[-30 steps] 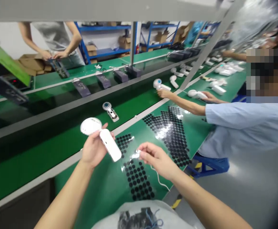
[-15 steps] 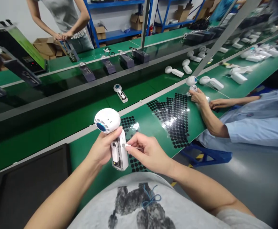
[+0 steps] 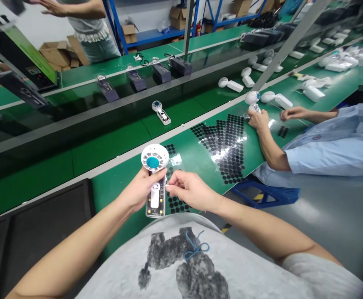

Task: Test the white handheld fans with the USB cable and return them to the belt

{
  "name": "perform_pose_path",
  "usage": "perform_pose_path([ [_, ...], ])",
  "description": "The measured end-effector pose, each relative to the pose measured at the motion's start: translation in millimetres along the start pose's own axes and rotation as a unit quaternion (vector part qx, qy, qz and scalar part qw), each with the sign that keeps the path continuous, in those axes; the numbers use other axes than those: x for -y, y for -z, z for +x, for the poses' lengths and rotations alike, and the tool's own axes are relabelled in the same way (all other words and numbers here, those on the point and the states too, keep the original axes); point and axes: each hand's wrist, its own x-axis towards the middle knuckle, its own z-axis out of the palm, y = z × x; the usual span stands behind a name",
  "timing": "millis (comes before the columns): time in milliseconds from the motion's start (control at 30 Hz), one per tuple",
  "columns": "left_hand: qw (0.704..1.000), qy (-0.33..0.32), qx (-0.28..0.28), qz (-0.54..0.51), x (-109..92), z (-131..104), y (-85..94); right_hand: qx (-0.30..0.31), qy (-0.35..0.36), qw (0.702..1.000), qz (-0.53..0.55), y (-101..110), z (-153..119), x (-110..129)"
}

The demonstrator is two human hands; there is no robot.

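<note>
My left hand (image 3: 139, 189) is wrapped round the handle of a white handheld fan (image 3: 155, 154). The fan stands nearly upright, its teal hub and the clear front of its handle turned towards me, with dark inner parts showing through. Close against the right side of the handle, my right hand (image 3: 189, 189) pinches a small white cable plug (image 3: 168, 187). Whether the plug sits in the handle I cannot tell. Under and behind the hands lies a sheet of black round stickers (image 3: 178, 205) on the green bench.
Another fan (image 3: 161, 113) lies on the green conveyor (image 3: 106, 145) ahead. More sticker sheets (image 3: 228, 145) spread to the right, near a co-worker's hands (image 3: 259, 120) holding a fan. A black tray (image 3: 59, 224) is at left. Dark boxes (image 3: 137, 79) line the far side.
The fan has turned so its hub and handle front face me, and it has shifted slightly right. My right hand stays at its side. The person opposite has lifted a box up and left.
</note>
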Motion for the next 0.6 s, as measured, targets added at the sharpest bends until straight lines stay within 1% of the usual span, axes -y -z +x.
perform_pose_path([
  [133, 1.000, 0.014, 0.015, -0.010, 8, 1, -3.0, 0.021, -0.021, 0.999, 0.019, -3, 0, -2],
  [200, 1.000, 0.009, 0.016, 0.001, 12, 4, -2.7, 0.025, -0.014, 1.000, -0.007, -4, -2, -1],
  [267, 1.000, -0.010, -0.008, 0.027, 13, 10, 5.4, 0.030, -0.007, 0.999, -0.042, 0, -5, -2],
  [300, 0.998, -0.024, -0.038, 0.037, 12, 14, 13.2, 0.028, -0.010, 0.998, -0.052, 5, -7, -5],
  [367, 0.991, -0.051, -0.122, 0.037, 8, 26, 34.9, -0.009, -0.037, 0.997, -0.063, 23, -8, -15],
  [400, 0.985, -0.056, -0.159, 0.026, 6, 32, 46.8, -0.045, -0.056, 0.994, -0.077, 35, -7, -23],
  [433, 0.983, -0.053, -0.177, 0.014, 6, 39, 57.7, -0.089, -0.075, 0.988, -0.102, 47, -4, -33],
  [467, 0.983, -0.041, -0.178, 0.002, 7, 45, 66.4, -0.131, -0.090, 0.977, -0.141, 58, 0, -44],
  [500, 0.986, -0.025, -0.165, -0.008, 11, 52, 72.0, -0.161, -0.097, 0.965, -0.185, 67, 6, -56],
  [533, 0.989, -0.009, -0.146, -0.017, 16, 60, 74.2, -0.180, -0.099, 0.956, -0.208, 73, 14, -69],
  [600, 0.993, 0.012, -0.113, -0.033, 34, 75, 69.0, -0.202, -0.089, 0.945, -0.240, 76, 34, -92],
])
